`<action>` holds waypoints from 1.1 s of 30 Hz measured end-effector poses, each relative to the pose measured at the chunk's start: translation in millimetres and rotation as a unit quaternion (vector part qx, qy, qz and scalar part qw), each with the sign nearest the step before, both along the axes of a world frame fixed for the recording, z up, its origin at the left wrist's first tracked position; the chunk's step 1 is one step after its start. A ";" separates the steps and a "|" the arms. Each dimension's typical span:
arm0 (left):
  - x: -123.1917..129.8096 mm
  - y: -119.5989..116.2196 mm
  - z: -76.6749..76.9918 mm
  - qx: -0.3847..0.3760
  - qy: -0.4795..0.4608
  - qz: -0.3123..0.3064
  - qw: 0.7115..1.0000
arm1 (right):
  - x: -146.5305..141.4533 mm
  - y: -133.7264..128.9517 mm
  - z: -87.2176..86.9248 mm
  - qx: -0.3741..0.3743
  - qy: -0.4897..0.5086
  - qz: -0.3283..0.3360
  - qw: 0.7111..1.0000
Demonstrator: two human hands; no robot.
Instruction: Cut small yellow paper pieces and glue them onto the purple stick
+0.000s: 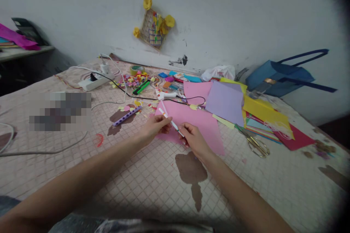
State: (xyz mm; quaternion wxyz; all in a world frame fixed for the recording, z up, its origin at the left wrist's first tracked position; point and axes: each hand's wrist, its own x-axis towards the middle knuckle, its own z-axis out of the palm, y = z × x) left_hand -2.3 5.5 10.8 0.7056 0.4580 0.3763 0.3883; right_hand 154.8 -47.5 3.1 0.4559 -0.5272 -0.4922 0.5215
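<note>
Above a pink paper sheet (203, 125), both hands are closed on a slim white pen (174, 125) with a dark green band near its lower end. My left hand (158, 127) pinches its upper part between thumb and fingers. At the lower end, my right hand (193, 136) grips the pen by the green band. It slants from upper left to lower right, and fingers partly cover it. Just beyond the hands lies a white glue gun (167, 95) with a black cord.
Gold-handled scissors (255, 143) lie right of the pink sheet, near purple paper (225, 102) and yellow paper (268, 114). Leftward are a purple spotted strip (127, 115), a green cutter (142, 87), paper scraps (131, 80) and a power strip (94, 82) with trailing cables. A blue bag (279, 78) leans on the wall.
</note>
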 end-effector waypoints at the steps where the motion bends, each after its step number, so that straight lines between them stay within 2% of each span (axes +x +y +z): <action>1: 0.1 0.1 0.1 -0.005 -0.002 0.003 1.000 | -0.2 0.1 -0.5 0.001 0.000 -0.004 1.000; 11: 1.4 2.2 -3.0 -0.013 -0.025 0.031 0.999 | -2.4 -1.6 -0.1 0.020 -0.016 0.025 0.999; 18: 1.9 2.0 -1.6 -0.063 -0.053 0.038 0.996 | -1.7 -1.6 -1.3 0.000 0.016 0.034 0.999; 26: 0.8 2.3 -3.8 -0.002 -0.015 -0.013 1.000 | -2.7 -2.1 1.4 -0.020 0.043 0.070 0.996; 33: -0.7 5.5 -5.2 0.003 -0.007 -0.006 1.000 | -0.7 -0.7 0.9 -0.012 0.001 0.073 0.997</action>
